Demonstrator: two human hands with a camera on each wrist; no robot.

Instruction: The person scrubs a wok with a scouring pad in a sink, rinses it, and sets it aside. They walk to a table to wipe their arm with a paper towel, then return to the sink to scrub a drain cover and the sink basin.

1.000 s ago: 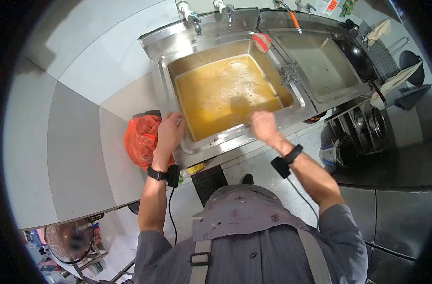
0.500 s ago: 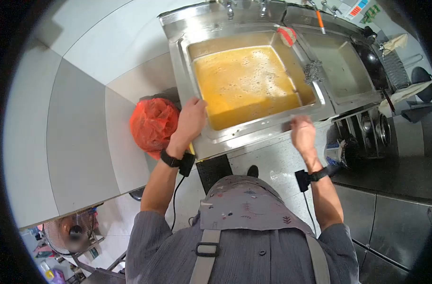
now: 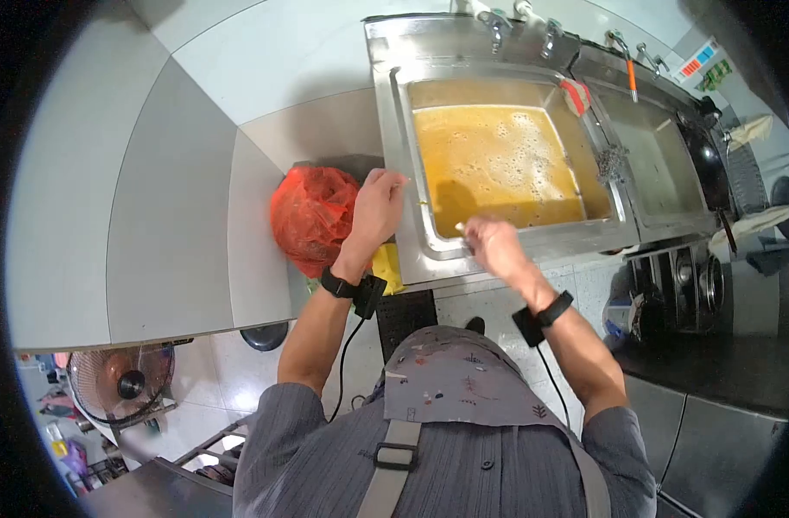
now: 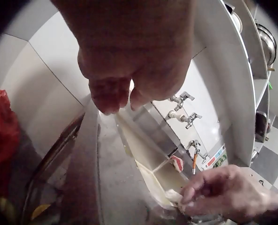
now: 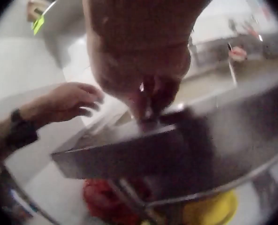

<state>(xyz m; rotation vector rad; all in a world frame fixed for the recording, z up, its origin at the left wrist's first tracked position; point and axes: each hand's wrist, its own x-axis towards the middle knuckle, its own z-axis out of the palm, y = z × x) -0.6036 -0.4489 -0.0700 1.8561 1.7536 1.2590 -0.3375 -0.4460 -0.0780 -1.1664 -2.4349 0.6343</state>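
Note:
My right hand (image 3: 495, 244) is over the front left part of the steel sink (image 3: 429, 264), pinching a small whitish piece (image 3: 460, 227) between thumb and fingers. What kind of thing the piece is, I cannot tell. My left hand (image 3: 379, 205) hovers by the sink's left rim, fingers loosely bent; in the right wrist view that left hand (image 5: 71, 101) shows nothing in its grasp. Cloudy yellow-brown water (image 3: 489, 155) with bubbles fills the basin.
A red plastic bag (image 3: 315, 216) stands left of the sink, with something yellow (image 3: 387, 266) below the rim. On the right rim lie a red-and-beige sponge (image 3: 575, 97) and a steel scourer (image 3: 612, 164). Taps (image 3: 496, 31) line the back; a second basin (image 3: 658, 155) adjoins.
My right hand went out to the right past the front rim, then came back left over the basin's front left corner, with the whitish piece now showing. The left hand stays near the left rim.

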